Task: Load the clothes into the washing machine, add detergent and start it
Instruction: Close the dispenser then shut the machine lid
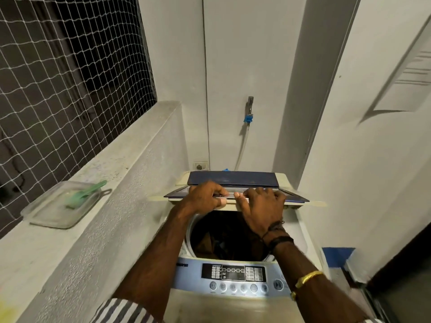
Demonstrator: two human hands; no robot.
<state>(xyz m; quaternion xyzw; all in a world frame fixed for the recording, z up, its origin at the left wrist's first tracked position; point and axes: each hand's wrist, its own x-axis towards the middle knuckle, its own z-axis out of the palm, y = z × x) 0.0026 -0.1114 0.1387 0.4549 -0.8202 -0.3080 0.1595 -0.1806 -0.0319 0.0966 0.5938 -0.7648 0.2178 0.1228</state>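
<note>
A top-loading washing machine [233, 301] stands below me, cream with a blue control panel [233, 276] at its near edge. Its folding lid [233, 179] is raised and folded at the back. My left hand [205, 197] and my right hand [261, 206] both grip the lid's front edge, side by side. The drum opening [224, 236] is uncovered, and dark and brownish clothes [210, 243] lie inside it. No detergent pack is in view.
On the concrete ledge [93, 183] to the left sits a clear plastic box [60, 206] with a green scoop [84, 194] on it. Netting [58, 78] covers the window. A tap with a hose [248, 117] and a wall socket [200, 165] are behind the machine.
</note>
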